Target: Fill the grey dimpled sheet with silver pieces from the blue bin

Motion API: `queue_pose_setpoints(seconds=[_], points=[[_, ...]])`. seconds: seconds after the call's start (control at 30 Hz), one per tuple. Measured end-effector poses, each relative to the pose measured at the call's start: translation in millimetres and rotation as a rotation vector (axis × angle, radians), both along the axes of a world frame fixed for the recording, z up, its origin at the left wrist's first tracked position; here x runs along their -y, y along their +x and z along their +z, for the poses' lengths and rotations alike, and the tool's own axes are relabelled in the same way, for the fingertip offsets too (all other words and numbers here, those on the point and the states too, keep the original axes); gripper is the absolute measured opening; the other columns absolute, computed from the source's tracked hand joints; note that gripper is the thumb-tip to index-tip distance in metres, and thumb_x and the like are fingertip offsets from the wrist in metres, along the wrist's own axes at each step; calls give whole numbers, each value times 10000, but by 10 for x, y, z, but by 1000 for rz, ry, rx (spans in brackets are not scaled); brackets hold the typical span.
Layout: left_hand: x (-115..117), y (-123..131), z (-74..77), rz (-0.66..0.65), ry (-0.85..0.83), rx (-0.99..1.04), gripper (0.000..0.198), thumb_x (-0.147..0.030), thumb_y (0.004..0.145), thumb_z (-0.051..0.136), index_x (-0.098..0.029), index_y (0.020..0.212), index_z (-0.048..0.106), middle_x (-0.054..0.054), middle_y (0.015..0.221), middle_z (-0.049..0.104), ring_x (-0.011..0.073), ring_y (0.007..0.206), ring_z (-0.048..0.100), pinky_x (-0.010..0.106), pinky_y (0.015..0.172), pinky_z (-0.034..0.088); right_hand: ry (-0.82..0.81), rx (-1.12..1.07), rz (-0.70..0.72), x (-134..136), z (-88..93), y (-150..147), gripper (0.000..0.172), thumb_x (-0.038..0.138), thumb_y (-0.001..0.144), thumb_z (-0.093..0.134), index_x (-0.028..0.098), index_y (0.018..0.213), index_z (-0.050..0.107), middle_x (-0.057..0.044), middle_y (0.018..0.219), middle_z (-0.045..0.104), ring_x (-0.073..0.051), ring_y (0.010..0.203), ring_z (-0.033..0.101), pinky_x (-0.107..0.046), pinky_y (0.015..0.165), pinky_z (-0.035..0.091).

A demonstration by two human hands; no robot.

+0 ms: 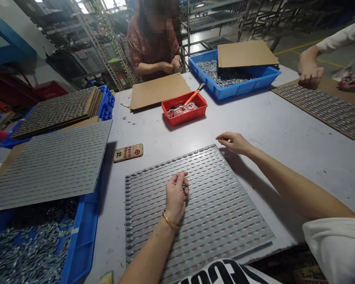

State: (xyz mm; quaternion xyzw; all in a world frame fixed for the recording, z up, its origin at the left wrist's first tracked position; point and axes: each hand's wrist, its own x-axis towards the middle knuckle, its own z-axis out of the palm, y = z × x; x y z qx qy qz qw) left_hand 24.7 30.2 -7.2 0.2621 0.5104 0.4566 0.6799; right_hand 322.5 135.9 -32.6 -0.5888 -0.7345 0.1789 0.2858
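White cloth with black lettering (225, 274) sits closest, at the near edge of the filled board (219, 213); the letters are cut off and cannot be read. That board, covered in rows of small metal pieces, lies flat on the grey desk (284, 134).

The left hand (176, 195), a gold bracelet (170, 221) at its wrist, rests on the middle of the board. Its grip is curled closed, and what it encloses cannot be made out. The right hand (235, 142) lies at the board's far right corner with a narrow grip, fingertips drawn together; whether it pinches a piece I cannot tell.

Just left of the board lies one phone (128, 152) in a patterned case that bears symbols but no readable words. Further left, a second filled board (50, 161) leans over a blue bin (79, 236) of loose pieces, with a stack of boards (59, 110) on another bin behind it.

Beyond the board stand one red tray (184, 108) holding an orange-handled tool (194, 94) and a third blue bin (233, 85). There are two plain cardboard sheets, one flat on the desk (158, 90) and one across that bin (245, 53).

Two co-workers share the desk. One person (154, 47) sits opposite with hands together. To the right, another's hand (309, 73) touches a further filled board (322, 106).

Metal racks and a concrete floor with a yellow line lie behind.
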Motion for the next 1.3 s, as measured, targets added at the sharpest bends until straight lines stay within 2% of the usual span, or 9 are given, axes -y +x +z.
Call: queue_pose_setpoints(seconds=[0.1, 0.23, 0.33, 0.43, 0.53, 0.67, 0.8, 1.0, 1.3], points=[[-16, -209, 167, 62, -93, 162, 232, -344, 779, 668, -157, 902, 603, -34, 667, 511, 31, 415, 393, 126, 316, 189, 34, 39, 26, 330, 105, -167, 216, 300, 873, 543, 211, 978, 709, -70, 956, 687, -179, 724, 612, -345, 720, 489], [95, -562, 364, 149, -192, 308, 119, -258, 817, 578, -154, 873, 570, -3, 705, 526, 51, 484, 460, 123, 340, 286, 23, 114, 439, 958, 148, -830, 264, 231, 885, 548, 261, 1124, 656, -73, 1057, 657, -206, 925, 603, -332, 758, 493], [348, -729, 386, 181, -260, 304, 132, -253, 833, 560, -156, 921, 573, 26, 767, 566, 79, 551, 525, 136, 365, 345, 101, 217, 594, 1284, 106, -1321, 293, 194, 911, 508, 248, 1173, 631, -91, 1055, 645, -219, 959, 565, -323, 729, 470], [660, -797, 320, 105, -359, 297, 121, -238, 830, 584, -149, 911, 573, 9, 724, 533, 61, 499, 477, 131, 342, 290, 161, 300, 629, 1383, 34, -1565, 232, 157, 911, 498, 223, 1060, 662, -91, 1013, 641, -210, 909, 548, -306, 699, 442], [890, -869, 266, 96, -345, 300, 178, -236, 818, 630, -130, 956, 592, 4, 719, 516, 42, 476, 439, 125, 338, 247, 170, 359, 601, 1378, -32, -1607, 212, 106, 906, 465, 197, 931, 655, -83, 941, 635, -198, 863, 544, -288, 676, 420], [1014, -1030, 255, 82, -286, 311, 252, -288, 802, 669, -137, 993, 603, -3, 735, 503, 27, 483, 426, 119, 348, 216, 192, 389, 532, 1395, -82, -1614, 193, 124, 913, 443, 187, 879, 622, -88, 847, 635, -205, 803, 556, -283, 617, 397], [1012, -1155, 233, 117, -286, 341, 247, -347, 804, 629, -136, 930, 604, 5, 719, 503, 41, 478, 418, 142, 348, 212, 120, 186, 415, 1413, -25, -1780, 170, 234, 943, 439, 218, 925, 607, -66, 847, 664, -188, 722, 583, -285, 575, 414], [926, -1293, 205, 146, -209, 335, 250, -259, 742, 641, -151, 965, 609, 13, 720, 538, 58, 494, 447, 153, 369, 220, 36, -119, 415, 1154, 110, -2421, 186, 284, 923, 481, 238, 947, 660, -57, 883, 693, -178, 711, 621, -304, 627, 490], [813, -1686, 97, 253, -126, 342, 317, -274, 747, 686, -139, 1023, 609, 19, 762, 547, 52, 550, 472, 138, 380, 220, 203, 41, 431, 472, -224, -3419, 205, 172, 906, 485, 197, 924, 688, -78, 889, 674, -192, 813, 623, -295, 724, 483]])
